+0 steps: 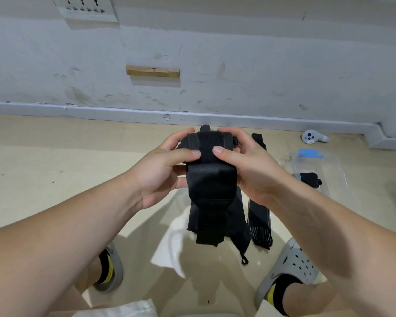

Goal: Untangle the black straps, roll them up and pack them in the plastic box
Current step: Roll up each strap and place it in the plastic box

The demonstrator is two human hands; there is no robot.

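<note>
— Where does the view look from?
— From the person's head, forward and steeply down, wide-angle. The forearms run in from the bottom corners to the left hand (162, 165) and right hand (249, 163), close beneath the lens.
— And beyond them?
— The floor (55, 156) below, the wall (238, 53) ahead, its lines bowed. There is no second view.

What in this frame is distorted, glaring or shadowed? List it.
Head view: wide-angle bending curves the baseboard and stretches both forearms at the lower corners; soft shadows fall on the floor beneath the strap held by left hand and right hand; faint glare veils the plastic box; focus looks sharp.
</note>
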